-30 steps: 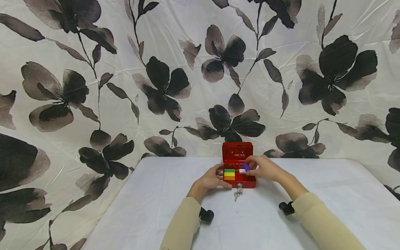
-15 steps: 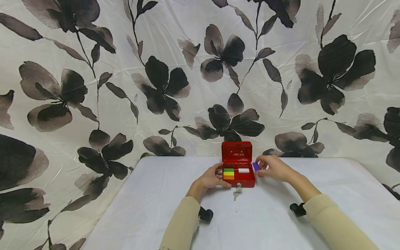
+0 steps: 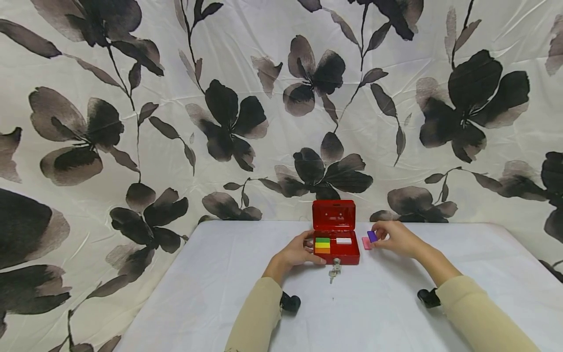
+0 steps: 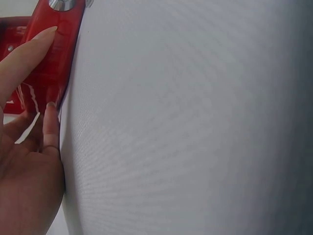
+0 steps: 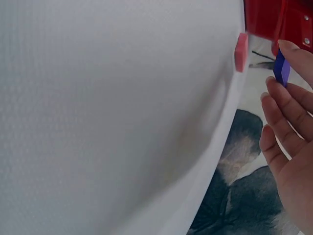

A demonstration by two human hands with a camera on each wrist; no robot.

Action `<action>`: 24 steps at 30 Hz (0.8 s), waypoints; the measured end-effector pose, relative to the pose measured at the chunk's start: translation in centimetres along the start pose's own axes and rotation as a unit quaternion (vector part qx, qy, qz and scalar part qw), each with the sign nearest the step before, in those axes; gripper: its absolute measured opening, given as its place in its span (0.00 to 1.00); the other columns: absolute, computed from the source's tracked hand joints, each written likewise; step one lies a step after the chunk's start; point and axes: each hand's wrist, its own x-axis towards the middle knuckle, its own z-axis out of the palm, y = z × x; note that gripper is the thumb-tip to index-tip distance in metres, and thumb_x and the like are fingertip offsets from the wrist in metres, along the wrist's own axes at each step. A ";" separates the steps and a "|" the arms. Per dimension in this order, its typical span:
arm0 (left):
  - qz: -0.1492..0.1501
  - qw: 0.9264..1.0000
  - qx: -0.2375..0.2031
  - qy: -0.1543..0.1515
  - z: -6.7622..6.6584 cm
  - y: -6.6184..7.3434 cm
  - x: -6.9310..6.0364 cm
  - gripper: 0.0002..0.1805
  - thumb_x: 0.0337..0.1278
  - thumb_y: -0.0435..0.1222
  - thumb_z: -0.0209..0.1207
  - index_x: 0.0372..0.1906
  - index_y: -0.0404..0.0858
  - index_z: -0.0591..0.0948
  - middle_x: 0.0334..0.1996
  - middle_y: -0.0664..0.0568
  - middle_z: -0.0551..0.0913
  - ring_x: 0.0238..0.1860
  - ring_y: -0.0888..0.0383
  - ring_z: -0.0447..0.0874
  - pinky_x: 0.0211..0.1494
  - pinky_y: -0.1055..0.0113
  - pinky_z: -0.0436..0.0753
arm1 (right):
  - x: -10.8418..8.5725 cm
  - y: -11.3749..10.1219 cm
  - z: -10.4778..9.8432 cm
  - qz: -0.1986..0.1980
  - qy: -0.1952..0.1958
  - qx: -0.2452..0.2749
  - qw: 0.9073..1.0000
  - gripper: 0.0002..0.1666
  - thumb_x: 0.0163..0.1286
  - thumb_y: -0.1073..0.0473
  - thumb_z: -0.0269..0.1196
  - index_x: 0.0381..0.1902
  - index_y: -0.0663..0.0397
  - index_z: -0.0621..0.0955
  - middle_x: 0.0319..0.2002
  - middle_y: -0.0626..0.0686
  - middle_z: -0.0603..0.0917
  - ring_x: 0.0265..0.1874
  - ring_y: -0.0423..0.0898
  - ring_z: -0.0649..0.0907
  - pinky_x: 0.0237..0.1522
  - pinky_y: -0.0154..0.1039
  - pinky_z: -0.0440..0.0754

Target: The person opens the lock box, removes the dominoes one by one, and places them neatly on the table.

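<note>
The purple block (image 3: 372, 236) my right grip (image 3: 399, 239) pinches, near the pink block (image 3: 365, 243) and right of the box (image 3: 349, 259) my left grip (image 3: 293, 252) holds, looks light and hard, so I'd hold it by its edges.

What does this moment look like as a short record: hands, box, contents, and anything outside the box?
Left hand: holds the box at its left side, thumb along the front
Right hand: pinches the purple block in its fingertips, right of the box
Lid: open, standing up at the back
In box, left: green block, yellow block, orange block
In box, right: white piece
Outside: pink block on the table, right of the box; keys at the box's front
</note>
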 end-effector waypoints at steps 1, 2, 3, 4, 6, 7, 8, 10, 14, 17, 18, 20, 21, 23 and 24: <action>0.000 1.000 0.002 0.001 0.0 0.0 0.0 0.52 0.43 0.35 0.80 0.76 0.43 0.66 0.54 0.50 0.78 0.55 0.50 0.73 0.64 0.51 0.79 | -0.1 0.1 0.0 0.003 0.001 0.000 1.000 0.23 0.60 0.61 0.76 0.48 0.69 0.82 0.32 0.51 0.83 0.35 0.47 0.80 0.43 0.49 0.84; 0.000 1.000 0.002 0.002 0.0 0.0 0.0 0.52 0.43 0.35 0.80 0.76 0.43 0.66 0.54 0.50 0.78 0.55 0.50 0.73 0.64 0.51 0.79 | -0.1 0.2 -0.1 0.004 0.001 -0.001 1.000 0.23 0.60 0.61 0.76 0.48 0.69 0.82 0.32 0.50 0.83 0.34 0.47 0.80 0.43 0.48 0.84; -0.001 1.000 0.002 0.002 0.0 -0.1 0.0 0.52 0.43 0.35 0.80 0.76 0.43 0.66 0.54 0.50 0.78 0.55 0.50 0.73 0.63 0.51 0.79 | -0.2 0.3 -0.1 0.006 0.001 -0.001 1.000 0.23 0.60 0.61 0.76 0.48 0.69 0.82 0.32 0.51 0.83 0.34 0.47 0.80 0.43 0.47 0.84; -0.001 1.000 0.000 0.002 0.0 -0.1 0.1 0.52 0.44 0.35 0.80 0.76 0.43 0.66 0.54 0.49 0.78 0.55 0.50 0.73 0.63 0.50 0.79 | -0.2 0.4 -0.1 0.008 0.000 -0.001 1.000 0.23 0.60 0.61 0.76 0.48 0.69 0.82 0.32 0.50 0.83 0.34 0.47 0.79 0.43 0.46 0.84; 0.000 1.000 0.000 0.002 0.0 -0.1 0.1 0.51 0.44 0.35 0.80 0.76 0.43 0.66 0.55 0.49 0.78 0.56 0.50 0.73 0.63 0.51 0.80 | -0.3 0.7 -0.1 0.017 -0.004 0.000 1.000 0.23 0.60 0.61 0.76 0.49 0.69 0.82 0.32 0.50 0.83 0.34 0.46 0.79 0.42 0.43 0.83; 0.001 1.000 -0.001 0.002 0.0 -0.1 0.1 0.51 0.44 0.35 0.80 0.76 0.43 0.66 0.55 0.49 0.78 0.56 0.50 0.73 0.63 0.51 0.80 | -0.3 0.9 -0.1 0.023 -0.006 0.002 1.000 0.23 0.61 0.61 0.76 0.49 0.69 0.82 0.32 0.50 0.83 0.34 0.46 0.79 0.42 0.43 0.83; 0.002 1.000 -0.002 0.002 0.0 -0.1 0.2 0.51 0.44 0.35 0.79 0.76 0.43 0.66 0.55 0.49 0.78 0.56 0.50 0.72 0.63 0.51 0.80 | -0.2 1.1 -0.1 0.023 -0.007 0.001 1.000 0.23 0.60 0.61 0.76 0.49 0.70 0.82 0.32 0.50 0.83 0.34 0.45 0.78 0.42 0.42 0.82; 0.002 1.000 -0.002 0.003 0.0 0.0 0.1 0.52 0.44 0.34 0.79 0.76 0.43 0.66 0.55 0.49 0.77 0.56 0.50 0.72 0.63 0.51 0.80 | -0.3 1.4 0.0 0.025 -0.009 0.003 1.000 0.23 0.60 0.61 0.76 0.48 0.70 0.82 0.31 0.50 0.82 0.33 0.45 0.78 0.40 0.40 0.82; 0.001 1.000 0.006 0.005 0.1 0.0 -0.1 0.52 0.43 0.35 0.80 0.76 0.44 0.66 0.54 0.50 0.78 0.55 0.50 0.73 0.62 0.52 0.80 | -0.4 2.0 0.2 0.022 -0.006 0.000 1.000 0.23 0.58 0.61 0.77 0.45 0.72 0.82 0.29 0.50 0.82 0.31 0.43 0.77 0.36 0.38 0.79; -0.001 1.000 0.008 0.007 0.1 0.0 -0.2 0.53 0.42 0.36 0.80 0.76 0.45 0.66 0.54 0.50 0.78 0.55 0.50 0.73 0.62 0.52 0.81 | -0.5 2.3 0.4 0.026 -0.007 -0.003 1.000 0.23 0.58 0.61 0.77 0.44 0.72 0.82 0.28 0.49 0.81 0.30 0.43 0.76 0.35 0.38 0.78; -0.001 1.000 0.008 0.006 0.1 0.0 -0.2 0.53 0.42 0.36 0.80 0.76 0.45 0.66 0.54 0.50 0.78 0.55 0.50 0.73 0.62 0.52 0.81 | -0.5 2.3 0.4 0.027 -0.008 -0.003 1.000 0.23 0.58 0.61 0.77 0.44 0.72 0.82 0.28 0.49 0.81 0.30 0.43 0.76 0.35 0.38 0.78; -0.002 1.000 0.006 0.006 0.1 0.0 -0.2 0.53 0.42 0.36 0.80 0.76 0.45 0.66 0.54 0.50 0.78 0.55 0.50 0.73 0.63 0.52 0.80 | -0.4 2.4 0.5 0.033 -0.008 -0.003 0.999 0.22 0.58 0.61 0.77 0.44 0.71 0.82 0.28 0.49 0.81 0.30 0.43 0.76 0.35 0.38 0.77; -0.002 1.000 0.006 0.005 0.1 0.0 -0.2 0.53 0.42 0.36 0.80 0.76 0.45 0.66 0.54 0.50 0.77 0.55 0.50 0.73 0.63 0.51 0.80 | -0.4 2.4 0.5 0.034 -0.010 -0.003 0.999 0.22 0.58 0.61 0.77 0.44 0.70 0.83 0.28 0.49 0.81 0.30 0.43 0.76 0.36 0.38 0.77; -0.002 1.000 0.005 0.004 0.1 0.0 -0.1 0.53 0.43 0.36 0.80 0.77 0.45 0.66 0.54 0.50 0.77 0.55 0.50 0.72 0.64 0.51 0.79 | -0.2 2.5 0.5 0.034 -0.012 -0.005 0.999 0.22 0.58 0.60 0.77 0.43 0.69 0.83 0.28 0.48 0.81 0.30 0.43 0.76 0.36 0.39 0.77; -0.003 1.000 0.005 0.004 0.0 0.0 -0.1 0.53 0.43 0.36 0.80 0.77 0.44 0.66 0.54 0.50 0.77 0.56 0.50 0.72 0.64 0.50 0.79 | -0.2 2.5 0.5 0.035 -0.013 -0.006 0.999 0.21 0.58 0.60 0.77 0.43 0.68 0.83 0.28 0.48 0.81 0.30 0.43 0.76 0.37 0.39 0.78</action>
